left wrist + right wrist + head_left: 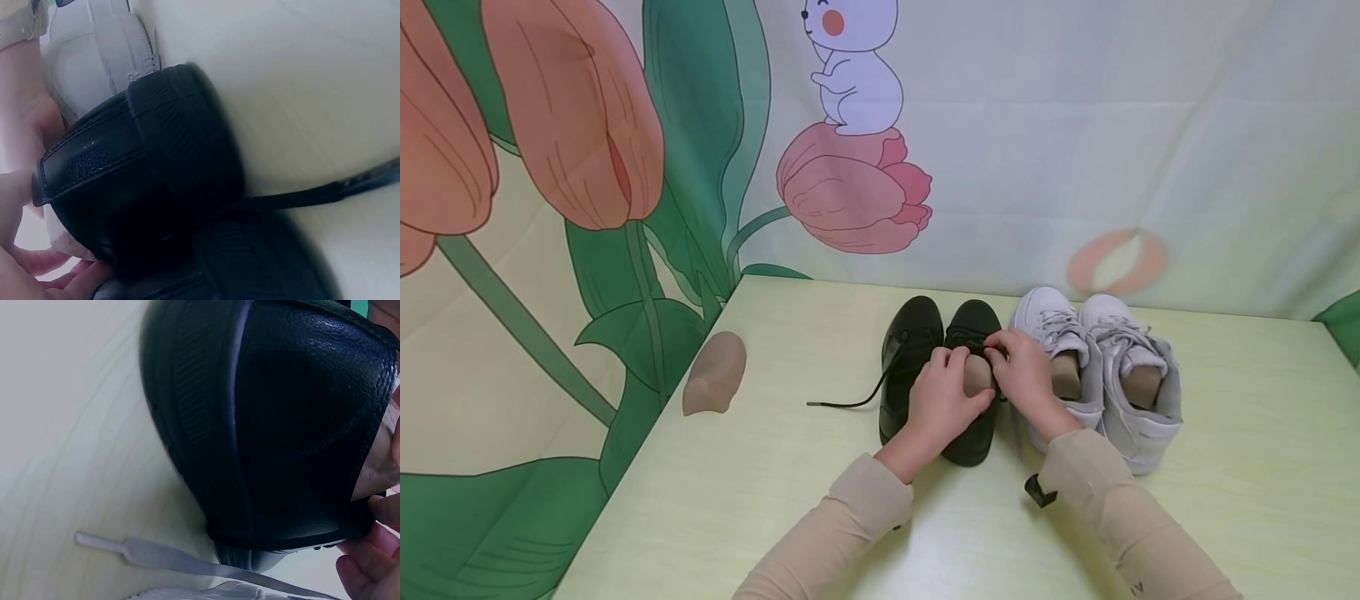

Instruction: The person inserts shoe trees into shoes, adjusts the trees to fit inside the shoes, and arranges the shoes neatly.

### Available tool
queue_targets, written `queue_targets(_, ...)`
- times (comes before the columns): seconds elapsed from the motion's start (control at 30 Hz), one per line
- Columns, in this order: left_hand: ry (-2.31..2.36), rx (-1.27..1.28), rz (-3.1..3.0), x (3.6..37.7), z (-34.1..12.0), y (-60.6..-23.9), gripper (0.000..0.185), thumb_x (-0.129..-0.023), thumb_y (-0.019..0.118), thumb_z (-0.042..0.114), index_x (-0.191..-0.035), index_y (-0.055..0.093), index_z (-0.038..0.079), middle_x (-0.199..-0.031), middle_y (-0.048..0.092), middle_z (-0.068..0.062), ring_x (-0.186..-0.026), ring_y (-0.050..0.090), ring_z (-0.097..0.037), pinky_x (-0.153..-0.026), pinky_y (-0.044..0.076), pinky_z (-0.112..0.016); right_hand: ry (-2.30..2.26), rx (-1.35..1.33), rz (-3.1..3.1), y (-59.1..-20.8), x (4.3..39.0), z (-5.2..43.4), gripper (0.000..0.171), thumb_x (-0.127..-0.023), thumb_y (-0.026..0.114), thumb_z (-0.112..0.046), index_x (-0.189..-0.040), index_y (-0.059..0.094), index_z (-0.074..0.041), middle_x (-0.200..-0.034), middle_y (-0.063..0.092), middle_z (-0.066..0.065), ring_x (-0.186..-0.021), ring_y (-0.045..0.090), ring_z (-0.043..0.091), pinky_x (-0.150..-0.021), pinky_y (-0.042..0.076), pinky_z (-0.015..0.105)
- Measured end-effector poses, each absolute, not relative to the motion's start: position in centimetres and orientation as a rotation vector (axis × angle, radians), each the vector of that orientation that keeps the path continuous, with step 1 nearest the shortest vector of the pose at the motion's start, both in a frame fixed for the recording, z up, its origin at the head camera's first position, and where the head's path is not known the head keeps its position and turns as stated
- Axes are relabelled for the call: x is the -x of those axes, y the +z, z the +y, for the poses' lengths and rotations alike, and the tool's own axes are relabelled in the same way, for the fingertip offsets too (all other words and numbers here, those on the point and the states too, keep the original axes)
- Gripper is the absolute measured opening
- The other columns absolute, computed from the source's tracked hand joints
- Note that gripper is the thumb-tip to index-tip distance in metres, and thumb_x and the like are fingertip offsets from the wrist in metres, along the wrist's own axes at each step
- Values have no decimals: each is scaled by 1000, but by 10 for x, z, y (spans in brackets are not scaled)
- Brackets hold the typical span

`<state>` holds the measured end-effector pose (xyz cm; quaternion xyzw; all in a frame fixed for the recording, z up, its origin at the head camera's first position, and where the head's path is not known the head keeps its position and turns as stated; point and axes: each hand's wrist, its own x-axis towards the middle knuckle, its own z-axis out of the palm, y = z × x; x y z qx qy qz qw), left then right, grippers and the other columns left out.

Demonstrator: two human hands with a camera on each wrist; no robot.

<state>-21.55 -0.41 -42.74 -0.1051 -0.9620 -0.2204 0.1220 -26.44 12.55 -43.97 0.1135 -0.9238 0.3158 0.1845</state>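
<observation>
At four o'clock from the head, the left hand [942,400] grips a tan insert [977,375] in the rightmost black shoe [968,443]. Left wrist: its fingers [85,281] curl at eight. Right wrist: at four, the right hand [1026,373] pinches the shoe's edge; I'd widen it, pressing straight.

Black shoes [913,350], white sneakers [1093,367], tulip-patterned backdrop [850,192]

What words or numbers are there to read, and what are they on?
None reads clearly.
One black shoe, on its heel tab: raised marking, too blurred.
One white shoe: a few letters, too blurred.
Right sleeve: dark mark, too small.
</observation>
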Motion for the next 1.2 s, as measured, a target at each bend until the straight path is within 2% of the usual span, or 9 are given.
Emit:
queue_targets(0.37, -566, 249, -2880, 218, -2, -425, 57, -74, 63, 49, -118, 50, 15, -107, 53, -5, -82, 59, -18, -65, 50, -33, 882, -322, -2610, -441, 265, 126, 8, -80, 61, -10, -84, 66, -5, -81, 62, 10, -75, 58, 28, -67, 44, 40)
queue_targets(1.0, -600, 222, -2924, 223, 1, -419, 55, -74, 64, 46, -116, 49, 12, -104, 51, -8, -85, 58, -21, -68, 50, -32, 902, -317, -2626, -438, 264, 126, 8, -81, 61, -9, -85, 66, -4, -83, 62, 11, -78, 58, 29, -70, 44, 41)
queue_targets(1.2, -527, 236, -2950, 224, 2, -419, 55, -75, 62, 47, -115, 48, 12, -104, 52, -8, -76, 59, -21, -63, 50, -31, 909, -324, -2634, -437, 263, 126, 9, -82, 59, -9, -85, 66, -4, -82, 62, 11, -75, 57, 28, -68, 44, 40)
